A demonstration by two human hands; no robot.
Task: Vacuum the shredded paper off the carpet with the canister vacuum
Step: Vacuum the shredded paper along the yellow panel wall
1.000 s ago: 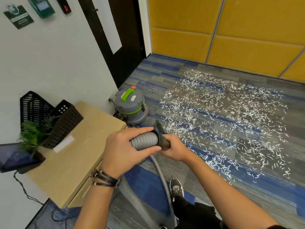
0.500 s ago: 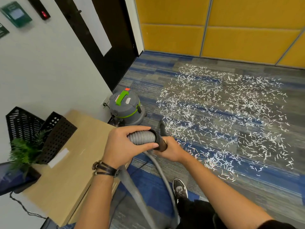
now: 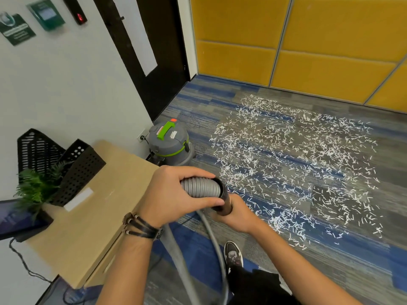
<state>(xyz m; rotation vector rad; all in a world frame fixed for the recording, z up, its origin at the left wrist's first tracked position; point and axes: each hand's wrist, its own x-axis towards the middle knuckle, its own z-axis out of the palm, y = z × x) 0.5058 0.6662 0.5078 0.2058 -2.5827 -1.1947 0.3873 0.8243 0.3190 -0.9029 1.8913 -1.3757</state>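
Indoors, shredded paper (image 3: 286, 155) across carpet (image 3: 198, 95), yellow panels (image 3: 330, 73), fingers (image 3: 193, 172) of both hands (image 3: 174, 194) (image 3: 239, 213) gripping hose (image 3: 201, 187).

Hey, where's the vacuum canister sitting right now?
In the head view, the canister vacuum stands on the carpet left of centre, between the wooden cabinet and the shredded paper.

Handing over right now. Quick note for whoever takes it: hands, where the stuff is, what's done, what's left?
Left hand grips the ribbed grey hose near its end. Right hand grips the black tube at that end.
Vacuum stands by the wall near the door. Shredded paper is strewn over the carpet ahead.
Done: hose in hand. Left: all the paper.
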